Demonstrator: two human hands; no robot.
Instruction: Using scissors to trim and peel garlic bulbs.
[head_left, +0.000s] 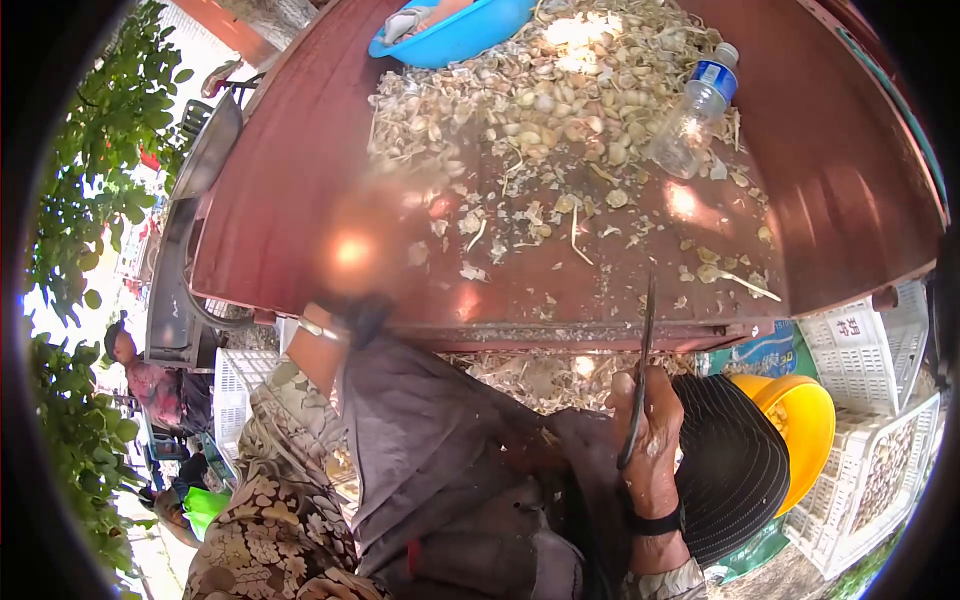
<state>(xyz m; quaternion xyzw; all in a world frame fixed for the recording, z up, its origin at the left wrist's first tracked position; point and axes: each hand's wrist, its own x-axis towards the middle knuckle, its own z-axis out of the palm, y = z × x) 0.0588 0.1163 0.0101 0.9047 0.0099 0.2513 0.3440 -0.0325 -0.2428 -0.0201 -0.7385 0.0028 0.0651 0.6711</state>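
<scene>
My right hand (651, 420), bare with a dark band at the wrist, grips a slim dark metal tool (646, 337), perhaps scissors seen edge-on, its tip pointing to the table. A dark glove covers my left hand (364, 319), near the front edge of the reddish-brown table (277, 217); a metal bracelet (319, 328) circles that wrist. A blurred bright smear hides part of this hand, so its fingers and anything in them cannot be made out. A pile of what looks like garlic cloves and dry skins (555, 112) covers the table's far middle.
A clear plastic bottle (694, 112) lies at the pile's right. Another person's gloved hand (409, 24) is in a blue basin (469, 34). At right stand a yellow bucket (814, 442) and white plastic crates (847, 487). People (161, 390) are at far left, near a metal wheelbarrow (176, 285).
</scene>
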